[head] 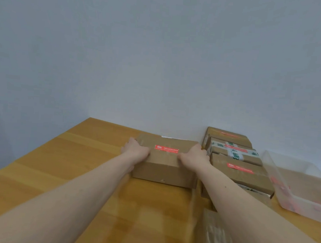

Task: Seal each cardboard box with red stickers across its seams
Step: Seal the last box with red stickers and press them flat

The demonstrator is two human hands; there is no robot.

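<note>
A brown cardboard box (164, 167) lies on the wooden table (67, 162) close to the wall, with a red sticker (166, 148) across the seam on its top. My left hand (136, 148) grips the box's left end, fingers wrapped over the far edge. My right hand (195, 156) grips its right end in the same way. Right of it is a pile of cardboard boxes (241, 172); one red sticker (240, 168) shows on the nearest of them, and others show on boxes further back.
A clear plastic bin (298, 199) with red stickers inside stands at the far right. Another box, blurred, lies near the bottom edge under my right forearm. A plain wall runs behind the table. The table's left edge slants away at the left.
</note>
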